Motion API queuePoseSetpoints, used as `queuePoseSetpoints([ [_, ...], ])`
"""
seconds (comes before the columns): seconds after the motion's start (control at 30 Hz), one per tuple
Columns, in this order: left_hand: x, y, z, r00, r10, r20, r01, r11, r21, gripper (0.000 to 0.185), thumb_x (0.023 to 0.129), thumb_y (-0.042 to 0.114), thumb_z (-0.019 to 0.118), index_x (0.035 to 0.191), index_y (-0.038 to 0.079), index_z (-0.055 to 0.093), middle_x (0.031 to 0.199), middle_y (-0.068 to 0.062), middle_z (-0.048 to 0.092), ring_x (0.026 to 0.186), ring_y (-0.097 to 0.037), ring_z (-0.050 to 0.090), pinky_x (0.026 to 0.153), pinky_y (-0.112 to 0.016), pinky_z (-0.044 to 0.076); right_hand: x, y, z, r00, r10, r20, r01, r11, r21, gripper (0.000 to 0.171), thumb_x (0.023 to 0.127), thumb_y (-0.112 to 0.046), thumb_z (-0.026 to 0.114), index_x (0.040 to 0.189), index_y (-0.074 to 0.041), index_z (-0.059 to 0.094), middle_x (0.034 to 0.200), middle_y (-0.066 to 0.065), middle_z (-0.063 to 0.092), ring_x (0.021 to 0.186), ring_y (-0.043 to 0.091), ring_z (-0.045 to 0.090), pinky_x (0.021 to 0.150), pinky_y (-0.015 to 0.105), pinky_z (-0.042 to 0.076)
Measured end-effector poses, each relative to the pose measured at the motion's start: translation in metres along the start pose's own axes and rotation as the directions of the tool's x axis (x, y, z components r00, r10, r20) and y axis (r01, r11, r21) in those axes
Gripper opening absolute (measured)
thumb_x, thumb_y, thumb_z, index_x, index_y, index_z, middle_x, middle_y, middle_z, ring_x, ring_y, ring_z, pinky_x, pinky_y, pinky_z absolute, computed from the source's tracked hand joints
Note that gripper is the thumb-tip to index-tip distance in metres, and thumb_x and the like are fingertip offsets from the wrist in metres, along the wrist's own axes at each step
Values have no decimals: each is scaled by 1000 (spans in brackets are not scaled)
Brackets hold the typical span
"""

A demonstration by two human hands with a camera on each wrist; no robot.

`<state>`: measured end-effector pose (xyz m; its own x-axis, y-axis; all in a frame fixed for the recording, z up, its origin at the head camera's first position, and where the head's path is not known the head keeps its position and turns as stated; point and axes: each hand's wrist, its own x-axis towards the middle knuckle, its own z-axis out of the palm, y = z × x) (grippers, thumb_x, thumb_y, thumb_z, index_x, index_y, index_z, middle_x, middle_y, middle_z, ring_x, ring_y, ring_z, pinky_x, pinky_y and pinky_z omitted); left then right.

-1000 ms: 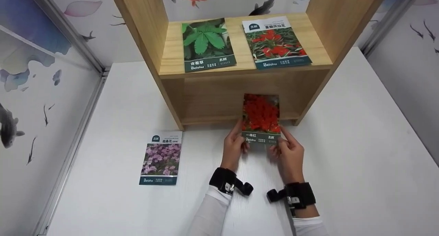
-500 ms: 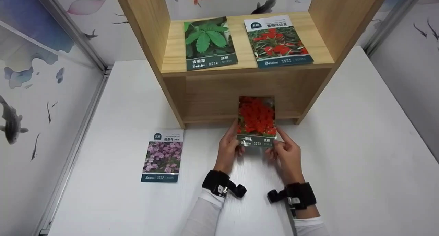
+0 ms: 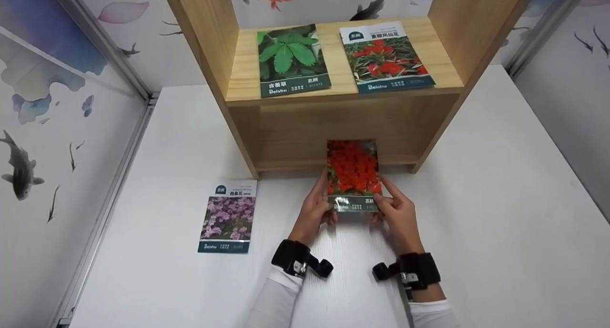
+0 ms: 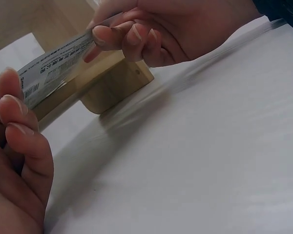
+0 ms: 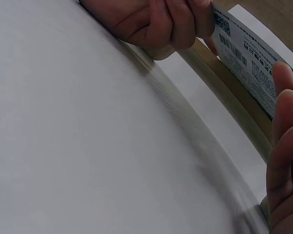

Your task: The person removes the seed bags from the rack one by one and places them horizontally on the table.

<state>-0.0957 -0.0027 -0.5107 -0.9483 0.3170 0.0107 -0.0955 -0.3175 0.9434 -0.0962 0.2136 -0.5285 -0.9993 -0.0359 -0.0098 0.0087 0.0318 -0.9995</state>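
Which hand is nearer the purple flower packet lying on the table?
Left. The left hand is closer to the purple flower packet, though apart from it; the right hand is farther right. Both hold the red flower packet.

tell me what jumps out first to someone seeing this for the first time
The bright red-flower seed packet stands out, held at its lower corners by the left hand and right hand before the light wooden shelf unit. Next come the green-leaf packet and red-blossom packet on its upper board, and the purple-flower packet on the white table.
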Motion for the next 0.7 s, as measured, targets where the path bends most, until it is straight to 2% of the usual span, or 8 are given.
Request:
queuePoseSetpoints([
  [0.13, -2, 0, -3, 1000, -17, 10, 17, 1000, -7, 73, 82, -6, 37, 144, 24, 15, 60, -12, 45, 53, -20, 53, 49, -29, 43, 0, -1, 1, 999, 25, 30, -25, 1000, 14, 56, 87, -27, 57, 138, -21, 35, 64, 24, 57, 53, 32, 56, 53, 35, 49],
  [0.27, 0, 0, -4, 1000, 11, 15, -11, 1000, -7, 67, 88, -1, 45, 144, 23, 15, 66, -14, 50, 58, -22, 57, 55, -35, 48, 2, -3, 2, 999, 34, 21, -34, 999, 15, 55, 87, -26, 59, 137, -24, 37, 69, 23, 61, 51, 27, 55, 51, 34, 48],
  [0.4, 0, -1, -5, 1000, 14, 12, -14, 1000, 19, 70, 89, 8, 54, 144, 22, 13, 71, -15, 54, 62, -24, 59, 60, -38, 49, 1, -4, 3, 999, 44, 20, -44, 999, 23, 57, 85, -27, 61, 136, -26, 38, 69, 19, 62, 49, 22, 54, 50, 32, 47],
  [0.57, -1, -1, -6, 1000, 7, -14, -6, 996, 84, 71, 90, 13, 54, 145, 23, 9, 66, -11, 50, 60, -21, 55, 58, -35, 46, -1, -2, 3, 996, 20, 92, -20, 1000, 8, 64, 86, -26, 60, 141, -22, 29, 69, 17, 62, 48, 21, 54, 50, 32, 48],
  [0.7, 0, -1, -5, 1000, 18, -23, -15, 993, 115, 72, 89, 15, 55, 145, 22, 9, 62, -6, 48, 56, -18, 49, 54, -35, 46, -2, 1, 3, 991, -12, 136, 13, 1000, -12, 64, 86, -24, 60, 141, -25, 26, 62, 16, 58, 46, 27, 55, 49, 35, 48],
])
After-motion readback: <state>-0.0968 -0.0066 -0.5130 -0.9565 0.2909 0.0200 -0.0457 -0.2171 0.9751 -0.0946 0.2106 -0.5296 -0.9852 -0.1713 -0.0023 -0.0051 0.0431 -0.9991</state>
